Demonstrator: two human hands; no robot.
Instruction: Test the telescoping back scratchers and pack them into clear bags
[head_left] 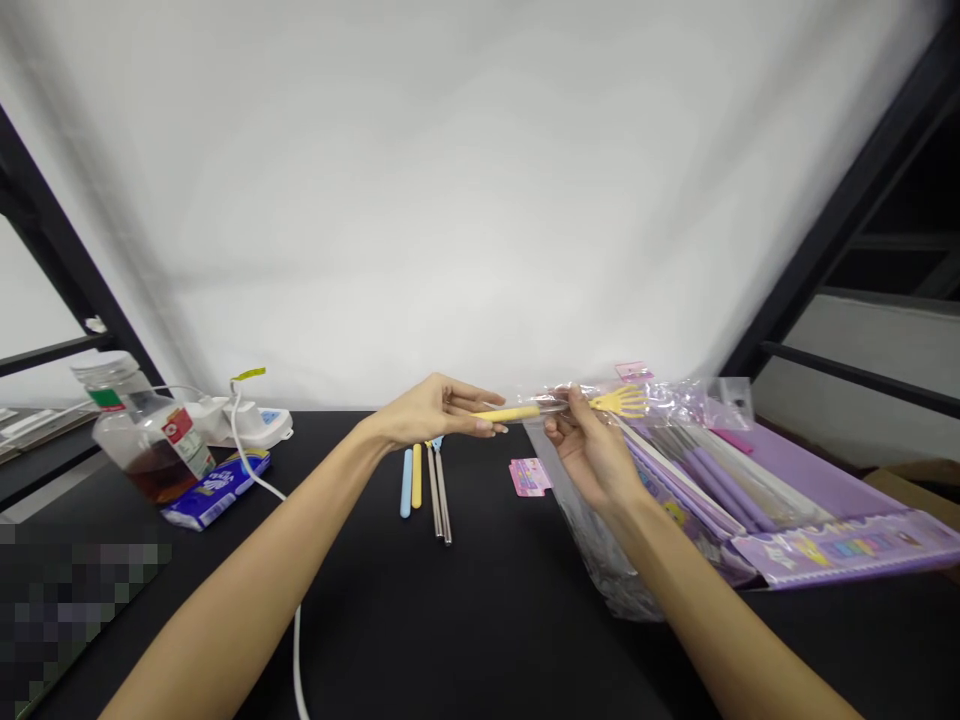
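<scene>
A yellow back scratcher with a hand-shaped head (622,402) and a thin metal shaft is held level above the black table. My left hand (442,410) is closed on its yellow handle (510,413). My right hand (592,445) pinches the shaft near the yellow head. Clear plastic wrap (679,403) lies behind and around the head; whether it still encloses the scratcher I cannot tell. Below my left hand lie a blue handle (406,483), a yellow handle (417,476) and two metal rods (440,495), their far ends partly hidden. A pink card (530,477) rests between my arms.
At right, a purple package (847,550) holds several purple and white sticks, with clear plastic (630,590) beside it. A jar of dark liquid (154,430), a blue packet (217,492) and a power strip (262,427) stand left. A white cable (298,640) crosses the table.
</scene>
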